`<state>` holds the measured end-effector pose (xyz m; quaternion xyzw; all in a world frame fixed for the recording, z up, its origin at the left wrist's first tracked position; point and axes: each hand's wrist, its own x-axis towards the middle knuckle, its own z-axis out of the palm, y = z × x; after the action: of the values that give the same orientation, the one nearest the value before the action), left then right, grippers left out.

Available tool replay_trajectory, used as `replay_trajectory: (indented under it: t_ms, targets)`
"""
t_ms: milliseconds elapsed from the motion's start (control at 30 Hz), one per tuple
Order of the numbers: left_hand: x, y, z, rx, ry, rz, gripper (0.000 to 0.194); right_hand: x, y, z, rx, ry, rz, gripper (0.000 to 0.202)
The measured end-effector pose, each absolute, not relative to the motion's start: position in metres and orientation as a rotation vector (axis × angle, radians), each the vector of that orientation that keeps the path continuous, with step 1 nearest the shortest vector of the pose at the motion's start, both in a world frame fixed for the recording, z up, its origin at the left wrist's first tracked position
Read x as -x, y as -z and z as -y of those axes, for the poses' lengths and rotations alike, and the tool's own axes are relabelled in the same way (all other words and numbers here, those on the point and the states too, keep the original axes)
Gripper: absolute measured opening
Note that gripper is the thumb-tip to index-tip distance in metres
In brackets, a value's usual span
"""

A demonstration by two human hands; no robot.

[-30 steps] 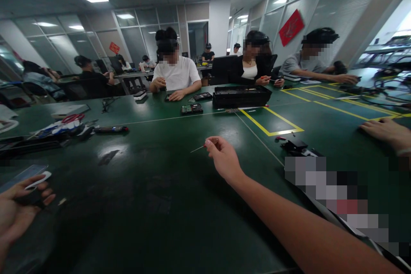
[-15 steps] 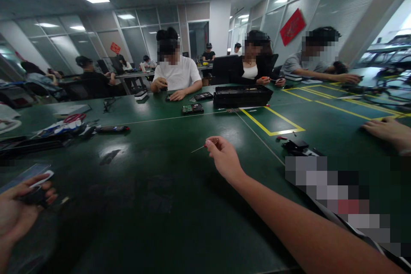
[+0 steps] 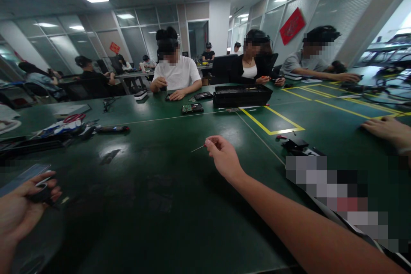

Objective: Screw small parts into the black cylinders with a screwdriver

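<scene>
My right hand (image 3: 224,156) is stretched out over the middle of the green table (image 3: 128,222), fingers pinched around a small screwdriver (image 3: 198,148). Its thin metal shaft points left, and a bit of red shows by the fingertips; the rest of the handle is mostly covered. At the left edge, my left hand (image 3: 24,209) is closed around a small black object (image 3: 41,195) with a pale strip at its top. Its kind is not clear. A clear plastic sheet (image 3: 27,175) lies just behind that hand.
Ahead stand a long black tray (image 3: 242,96) and a hard drive with a green board (image 3: 192,108). A black-handled tool (image 3: 112,129) and a pile of cables (image 3: 69,126) lie left. Black parts (image 3: 297,145) lie right, near another person's hand (image 3: 385,130). People sit across the table.
My left hand has shifted slightly right and turned the black object, so less of the pale strip shows. My right hand and the screwdriver stay almost still.
</scene>
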<state>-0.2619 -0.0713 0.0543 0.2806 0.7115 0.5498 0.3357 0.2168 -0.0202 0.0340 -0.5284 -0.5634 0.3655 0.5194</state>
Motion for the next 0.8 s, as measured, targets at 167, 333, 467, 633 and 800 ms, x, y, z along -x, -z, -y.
replay_trajectory:
  t_ms: [167,333,467,633,800]
  targets:
    - [0.209,-0.079,0.068,-0.684,-1.565,-1.729,0.026,-0.217,-0.034,0.021,1.268,-0.880,1.338,0.028]
    - [0.159,-0.091,0.047,-0.727,-1.529,-1.543,0.029,-0.219,-0.029,0.018,1.263,-0.833,1.367,0.027]
    - [0.119,-0.089,0.025,-0.792,-1.472,-1.367,0.032,-0.220,-0.027,0.015,1.267,-0.827,1.366,0.027]
    - [0.060,-0.089,0.004,-0.894,-1.349,-1.204,0.034,-0.220,-0.027,0.015,1.236,-0.823,1.352,0.027]
    - [0.006,-0.071,-0.004,-0.987,-1.288,-1.075,0.035,-0.222,-0.030,0.016,1.220,-0.807,1.358,0.030]
